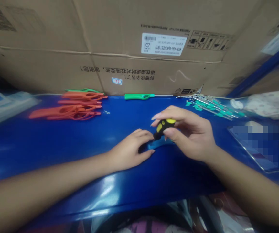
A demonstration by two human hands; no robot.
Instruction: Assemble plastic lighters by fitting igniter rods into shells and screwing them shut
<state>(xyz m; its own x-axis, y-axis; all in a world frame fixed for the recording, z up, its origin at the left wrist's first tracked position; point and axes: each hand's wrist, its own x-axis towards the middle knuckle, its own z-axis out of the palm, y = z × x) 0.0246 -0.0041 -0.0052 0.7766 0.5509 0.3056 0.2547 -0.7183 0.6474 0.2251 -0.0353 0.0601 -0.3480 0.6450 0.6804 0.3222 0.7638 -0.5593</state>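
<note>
My right hand [190,134] is closed around the black and yellow handle of a small screwdriver [163,126], held tip-down over the blue table [57,142]. Under its tip lies a small blue part [157,144]. My left hand [131,150] rests on the table with fingers curled, pressing on the left end of that blue part. How much of the part is gripped is hidden by the fingers.
A pile of orange plastic lighter-like pieces [71,106] lies at the back left. A green one [139,96] with a metal rod lies at the back middle. Several green-tipped metal rods [212,106] are at the back right. Large cardboard boxes [129,42] stand behind.
</note>
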